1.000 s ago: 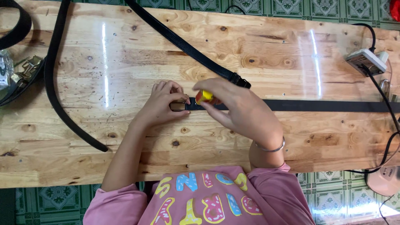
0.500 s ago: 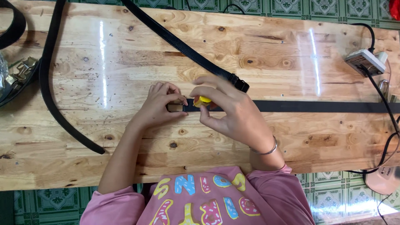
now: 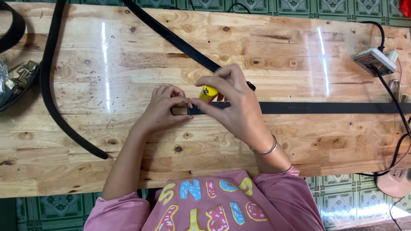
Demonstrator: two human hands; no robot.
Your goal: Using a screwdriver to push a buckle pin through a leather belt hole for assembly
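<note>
Pinching a black belt (image 3: pixel 325 108) end, left hand (image 3: pixel 160 107), right hand (image 3: pixel 233 102) gripping yellow tool (image 3: pixel 208 93), glossy pine table (image 3: pixel 128 64), green tiled floor (image 3: pixel 342 201).

A long knotty pine tabletop (image 3: pixel 128 55), glossy with two bright streaks of overhead light, fills the view, while green patterned floor tiles (image 3: pixel 351 201) show at twelve and six o'clock.

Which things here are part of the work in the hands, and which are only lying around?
In use: left hand, right hand, flat black belt, yellow tool.
Lying about: curved belt, diagonal belt, power strip, metal buckles.
</note>
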